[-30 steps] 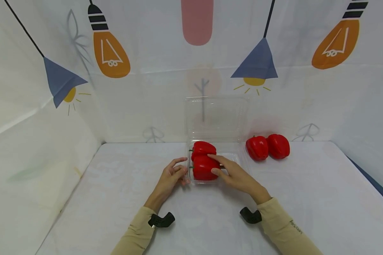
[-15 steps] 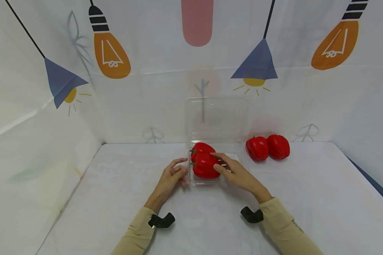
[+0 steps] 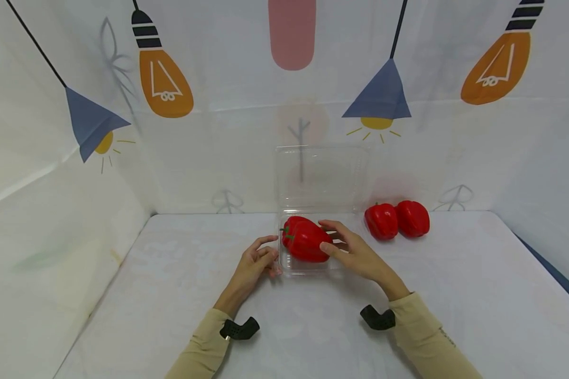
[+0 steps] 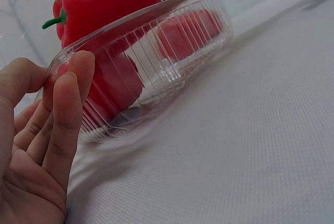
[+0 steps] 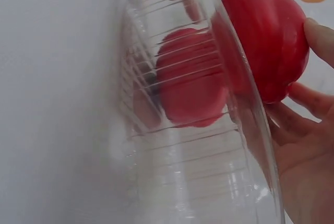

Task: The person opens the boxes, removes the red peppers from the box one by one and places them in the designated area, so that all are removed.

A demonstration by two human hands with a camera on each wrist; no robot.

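My right hand (image 3: 355,255) holds a red bell pepper (image 3: 310,245) by its right side, thumb in front and fingers behind. In the right wrist view this pepper (image 5: 263,36) is raised above the rim of a clear plastic clamshell container (image 5: 261,145). Another red bell pepper (image 3: 291,222) shows behind it at the container's left, largely hidden from the head view. At the left side of the container, my left hand (image 3: 251,268) pinches the rim between thumb and fingers, as the left wrist view shows. The container's clear lid (image 3: 322,176) stands up behind.
Two more red bell peppers (image 3: 382,221) lie side by side to the right of the container, near the back wall. A white cloth covers the table (image 3: 194,252). Printed fabric walls (image 3: 227,152) enclose the back and sides.
The held pepper has turned and shifted slightly up and right, now covering more of the pepper behind. My right hand moved slightly right with it. My left hand has stayed in place.
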